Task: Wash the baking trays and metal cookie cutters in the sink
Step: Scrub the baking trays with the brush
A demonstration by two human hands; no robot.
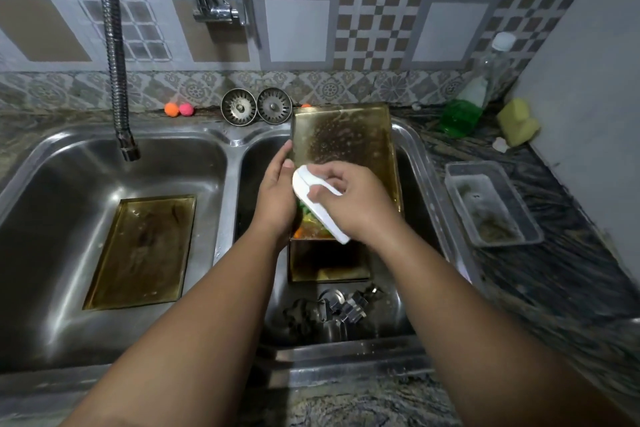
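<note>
Three golden rectangular metal baking trays are in the double stainless-steel sink [228, 142]: the flat tray [138, 253] in the left basin, the low tray [329, 265] in the right basin, and the tilted tray [341, 135] leaning above it. The left hand [277, 194] has its fingers gripping the tilted tray's left edge. The right hand [353, 199] has its fingers curled round a white-handled brush with coloured bristles [304, 180], pressed on that tray. Shiny metal cookie cutters [343, 305] lie at the right basin's near end.
</note>
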